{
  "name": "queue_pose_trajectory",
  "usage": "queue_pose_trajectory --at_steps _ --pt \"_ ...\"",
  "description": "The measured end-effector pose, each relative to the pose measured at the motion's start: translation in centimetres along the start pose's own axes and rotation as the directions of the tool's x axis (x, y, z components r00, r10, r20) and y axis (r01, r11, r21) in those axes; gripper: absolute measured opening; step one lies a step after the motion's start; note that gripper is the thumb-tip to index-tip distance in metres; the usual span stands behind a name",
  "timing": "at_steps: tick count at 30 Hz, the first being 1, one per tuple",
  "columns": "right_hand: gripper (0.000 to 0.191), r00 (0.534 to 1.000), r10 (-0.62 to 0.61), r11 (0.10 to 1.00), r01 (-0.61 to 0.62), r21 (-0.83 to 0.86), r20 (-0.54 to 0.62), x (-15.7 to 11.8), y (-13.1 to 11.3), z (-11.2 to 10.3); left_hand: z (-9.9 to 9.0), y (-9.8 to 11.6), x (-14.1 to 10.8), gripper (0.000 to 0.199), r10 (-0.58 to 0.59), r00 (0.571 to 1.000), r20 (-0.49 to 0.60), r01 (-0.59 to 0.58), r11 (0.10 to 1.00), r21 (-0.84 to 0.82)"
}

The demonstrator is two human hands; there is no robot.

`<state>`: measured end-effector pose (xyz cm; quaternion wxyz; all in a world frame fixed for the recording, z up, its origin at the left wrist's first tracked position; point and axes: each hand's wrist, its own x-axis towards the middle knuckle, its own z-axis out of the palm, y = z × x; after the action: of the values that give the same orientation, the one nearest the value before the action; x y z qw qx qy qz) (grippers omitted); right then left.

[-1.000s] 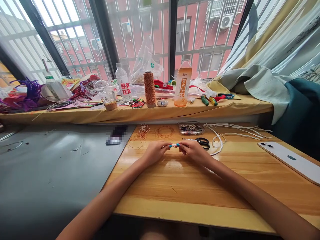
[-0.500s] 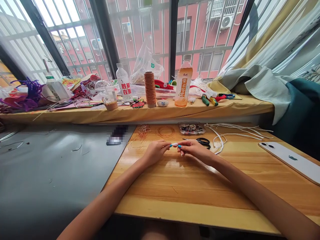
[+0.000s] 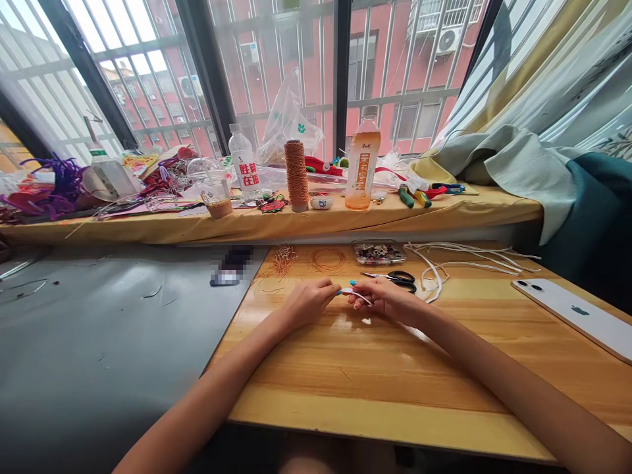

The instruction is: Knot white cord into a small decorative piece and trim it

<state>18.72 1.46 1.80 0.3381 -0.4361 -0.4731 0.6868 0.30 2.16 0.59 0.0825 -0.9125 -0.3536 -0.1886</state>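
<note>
Your left hand (image 3: 310,301) grips white cord (image 3: 363,298); right hand (image 3: 390,299) just loosened, cord end freed; left likely carries hold.

Fingers (image 3: 332,288) partly hide the white strip (image 3: 347,290); the right edge crops the phone (image 3: 557,305)

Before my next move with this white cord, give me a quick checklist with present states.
1. Left hand pinching the white cord: ok.
2. Right hand gripping it too: cannot tell; contact is unclear.
3. Scissors lying on the table: ok, just beyond the right hand.
4. Tray of small parts upright: ok.
5. Table free of stray strands: not ok; a thin strand lies nearer the person.
</note>
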Motion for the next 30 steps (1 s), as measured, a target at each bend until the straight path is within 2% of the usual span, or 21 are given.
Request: queue_pose_trajectory --at_steps 4,9,13,18,23,30 --pt "0.024 0.994 -0.068 0.996 0.072 -0.058 0.081 0.5 0.7 -0.5 0.4 0.1 -0.1 0.027 0.041 0.999 -0.022 -0.04 0.999 0.017" --pt "0.027 0.994 -0.058 0.996 0.064 -0.064 0.092 0.9 1.2 -0.9 0.5 0.0 -0.1 0.025 0.071 0.996 -0.055 -0.07 0.997 0.028" --pt "0.03 0.991 -0.088 0.985 0.102 -0.142 0.105 1.2 1.3 -0.9 0.4 -0.2 -0.2 0.024 0.1 0.994 -0.036 -0.098 0.994 0.052" --pt "0.03 0.992 -0.104 0.962 0.118 -0.246 0.071 1.1 1.1 -0.6 0.5 -0.6 -0.3 0.022 0.121 0.993 -0.009 -0.12 0.989 0.085" --pt "0.03 0.986 -0.143 0.924 0.164 -0.345 0.086 0.7 0.8 0.0 0.7 -0.8 -0.4 0.02 0.135 0.991 0.002 -0.134 0.986 0.101" --pt "0.028 0.975 -0.22 0.848 0.18 -0.498 -0.023 0.6 0.8 0.5 1.0 -1.0 -0.4 0.022 0.144 0.989 0.031 -0.147 0.976 0.159"
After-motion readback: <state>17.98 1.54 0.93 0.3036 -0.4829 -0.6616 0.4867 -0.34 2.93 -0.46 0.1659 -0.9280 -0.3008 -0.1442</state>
